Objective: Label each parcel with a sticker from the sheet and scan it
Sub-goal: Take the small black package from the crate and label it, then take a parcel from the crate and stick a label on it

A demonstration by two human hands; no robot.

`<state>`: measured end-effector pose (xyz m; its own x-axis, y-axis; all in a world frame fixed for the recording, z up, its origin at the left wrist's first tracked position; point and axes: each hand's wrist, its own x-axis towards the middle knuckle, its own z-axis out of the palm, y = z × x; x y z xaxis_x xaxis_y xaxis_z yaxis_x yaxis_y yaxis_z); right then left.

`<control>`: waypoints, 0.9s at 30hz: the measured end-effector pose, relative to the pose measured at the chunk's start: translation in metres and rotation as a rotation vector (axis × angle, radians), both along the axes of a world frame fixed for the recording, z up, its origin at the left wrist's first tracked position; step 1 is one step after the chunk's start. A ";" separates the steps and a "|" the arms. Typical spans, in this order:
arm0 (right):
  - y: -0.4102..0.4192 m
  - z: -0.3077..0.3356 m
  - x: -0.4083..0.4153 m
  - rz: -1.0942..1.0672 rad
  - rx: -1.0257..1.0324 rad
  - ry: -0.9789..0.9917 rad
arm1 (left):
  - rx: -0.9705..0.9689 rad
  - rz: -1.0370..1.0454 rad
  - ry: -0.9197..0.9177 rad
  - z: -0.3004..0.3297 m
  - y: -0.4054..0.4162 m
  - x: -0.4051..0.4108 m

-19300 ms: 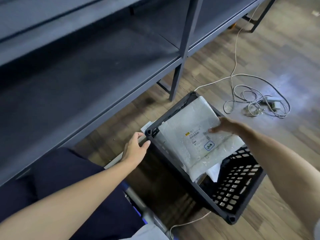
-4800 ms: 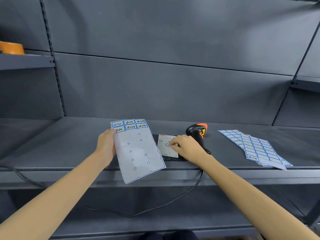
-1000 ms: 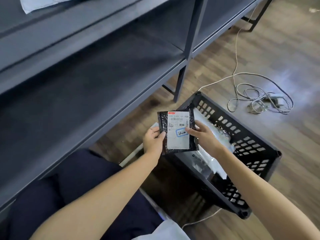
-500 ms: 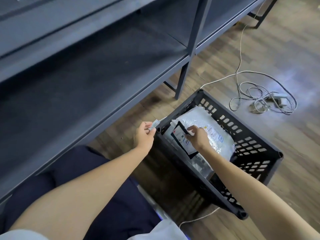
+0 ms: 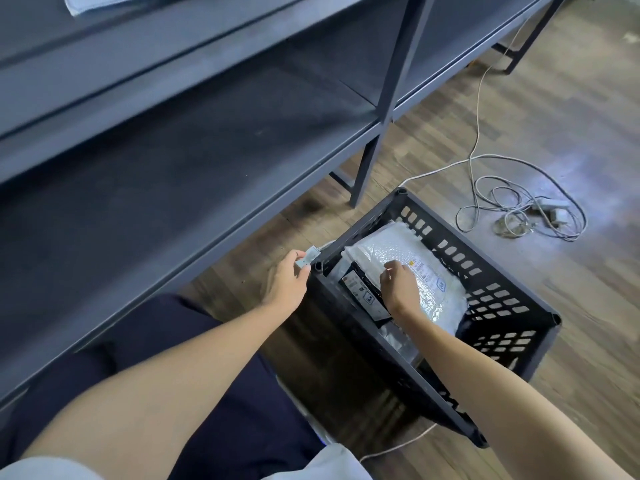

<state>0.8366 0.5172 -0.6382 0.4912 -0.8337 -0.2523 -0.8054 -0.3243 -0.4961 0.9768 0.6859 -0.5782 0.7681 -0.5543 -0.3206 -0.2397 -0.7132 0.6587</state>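
Far left and up top: grey shelving (image 5: 194, 174), with a pale corner of paper (image 5: 100, 1) at the frame's upper edge — possibly a sheet, too cropped to say.

Next, left hand (image 5: 285, 284), beside the crate's near-left corner and outside it, thumb and forefinger pinching a small pale tab (image 5: 307, 257); whether a sticker or a scrap of backing, too small to tell.

Then the black crate (image 5: 512, 271) on the wood floor, tilted toward the viewer. Inside, a small black parcel (image 5: 363, 292) bearing a white label with a blue-edged sticker on it, lying on the left of a large white bubble mailer (image 5: 429, 282) — long axis running from the crate's near-left corner toward the near rim. Right hand (image 5: 401, 289) palm-down on the black parcel's right edge and the mailer, fingers loosely bent; gripping or merely resting, impossible to tell from above.

Judged as stowing a labelled parcel. Right hand nearer for anything in the crate; left hand already occupied.

Count: two hands, one crate, one black parcel, one bubble mailer, at least one more pale packet (image 5: 394, 337) beneath. Far right: one tangle of white cable (image 5: 519, 216).
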 end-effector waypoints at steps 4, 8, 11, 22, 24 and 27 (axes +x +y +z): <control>0.001 0.013 0.009 0.191 -0.075 0.077 | 0.153 -0.268 -0.180 0.000 -0.001 0.002; 0.005 0.032 0.024 0.307 -0.128 0.193 | 0.242 -0.406 -0.207 0.008 -0.008 0.001; 0.009 0.051 0.032 0.311 -0.141 0.209 | 0.251 -0.458 -0.240 0.026 -0.013 0.002; 0.006 0.209 0.088 0.230 -0.439 0.025 | -0.008 -0.523 -0.518 0.164 -0.011 0.032; 0.013 0.250 0.104 0.208 -0.500 -0.045 | -0.042 -0.502 -0.614 0.200 -0.005 0.041; 0.031 0.307 0.131 0.227 -0.590 -0.128 | -0.119 -0.439 -0.740 0.257 0.007 0.055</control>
<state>0.9672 0.5481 -0.3309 0.6674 -0.6864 0.2889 -0.6309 -0.7273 -0.2702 1.0318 0.6932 -0.3211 0.4652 -0.8474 0.2559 -0.8734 -0.3923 0.2887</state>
